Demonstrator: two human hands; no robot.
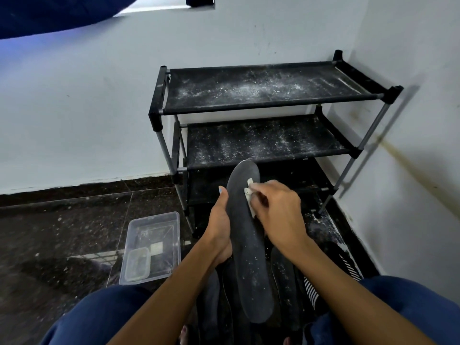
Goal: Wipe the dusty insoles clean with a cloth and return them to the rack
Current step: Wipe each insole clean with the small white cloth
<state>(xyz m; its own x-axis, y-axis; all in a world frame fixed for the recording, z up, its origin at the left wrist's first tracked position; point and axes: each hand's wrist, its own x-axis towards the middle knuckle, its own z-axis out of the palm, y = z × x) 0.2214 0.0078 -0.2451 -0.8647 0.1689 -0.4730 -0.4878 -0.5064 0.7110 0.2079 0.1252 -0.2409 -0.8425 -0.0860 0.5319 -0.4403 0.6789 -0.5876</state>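
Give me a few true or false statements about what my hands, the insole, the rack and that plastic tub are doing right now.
1. The left hand holds the dark insole by its edge. True.
2. The right hand presses a white cloth on the insole. True.
3. The rack shelves are wiped clean. False: white dust covers them.
4. The clear plastic tub sits on the rack's top shelf. False: it is on the floor, left of the rack.
5. More insoles lie on the floor beneath the held one. True.
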